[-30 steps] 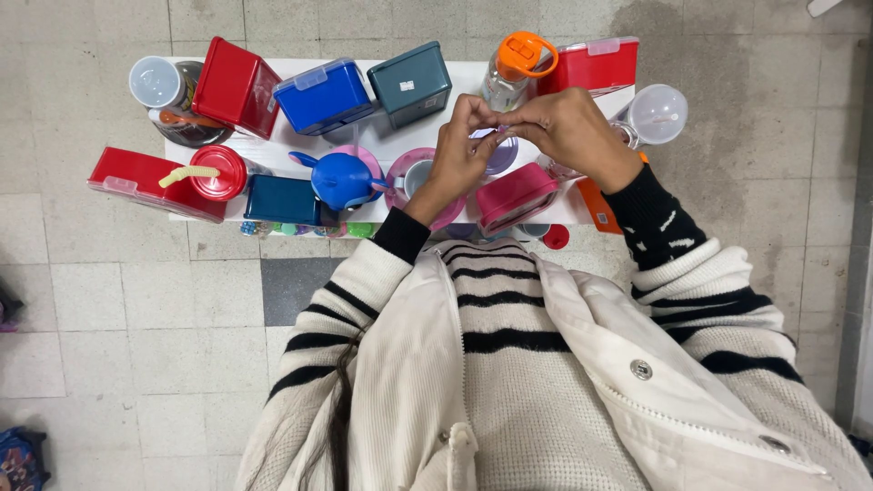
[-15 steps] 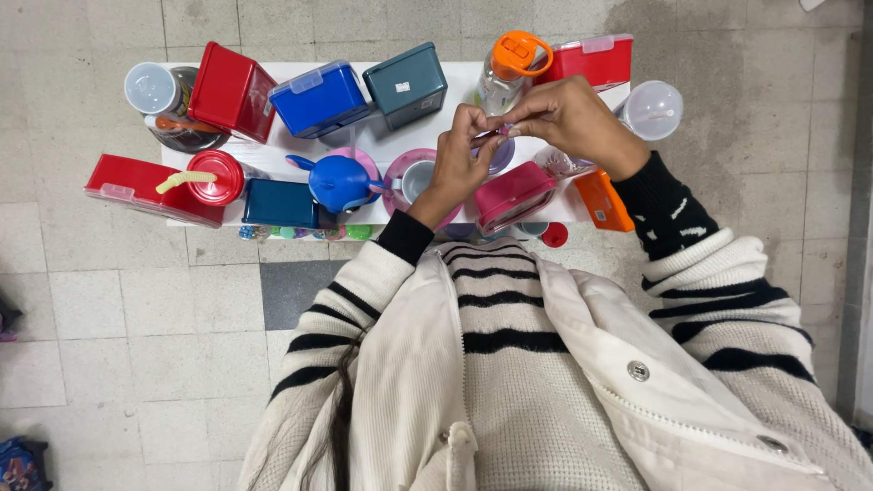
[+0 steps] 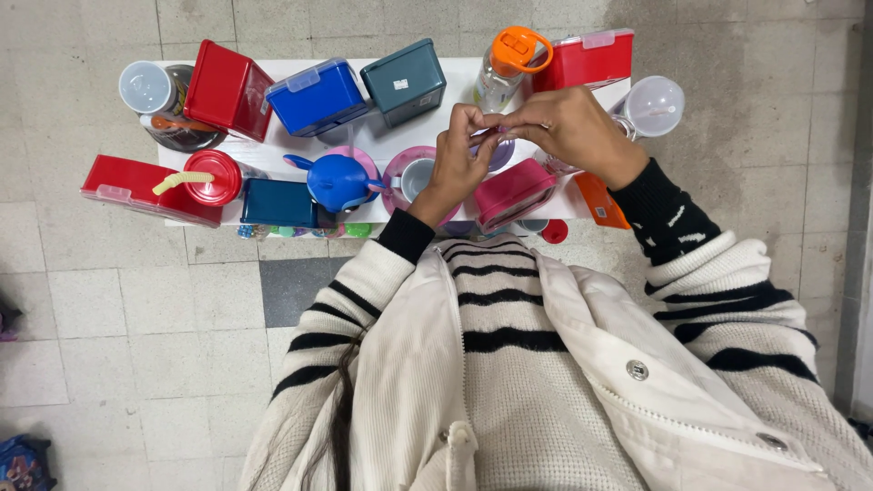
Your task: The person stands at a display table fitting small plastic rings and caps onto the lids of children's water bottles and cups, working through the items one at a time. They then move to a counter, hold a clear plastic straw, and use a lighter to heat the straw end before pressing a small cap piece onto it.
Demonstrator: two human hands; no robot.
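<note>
Hands, left (image 3: 457, 162) and right (image 3: 564, 127), grip what seems a purple lid (image 3: 498, 150) between red box (image 3: 585, 60) and pink box (image 3: 512, 193).

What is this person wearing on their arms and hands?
Both hands are bare, with no gloves: the left hand and the right hand. Each arm wears a cream knitted sleeve with black stripes, ending in a black cuff at the wrist; the right cuff carries small pale flecks. A cream jacket with metal snap buttons lies over the jumper.
</note>
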